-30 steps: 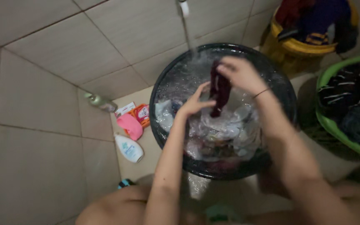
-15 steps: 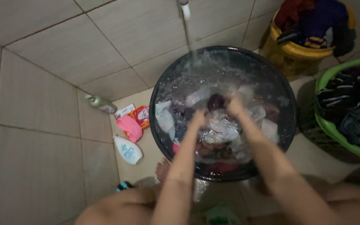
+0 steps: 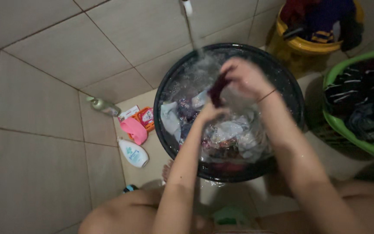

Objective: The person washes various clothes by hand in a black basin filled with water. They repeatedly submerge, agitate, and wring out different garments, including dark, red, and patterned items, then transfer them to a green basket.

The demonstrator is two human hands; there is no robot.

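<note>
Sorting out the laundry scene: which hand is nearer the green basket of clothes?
The right hand. It is over the black tub, on the side toward the green basket. The left hand is farther off, nearer the tub's middle; both hold a dark garment.

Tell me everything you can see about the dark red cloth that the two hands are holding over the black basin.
The dark red cloth is a small, soft piece of fabric, maroon, wet-looking and bunched into a narrow vertical strip. The right hand grips its upper end, and the left hand holds its lower end, so it stretches between them. It hangs above the soapy water and other soaked laundry in the round black basin. Its exact kind of garment cannot be told.
</note>
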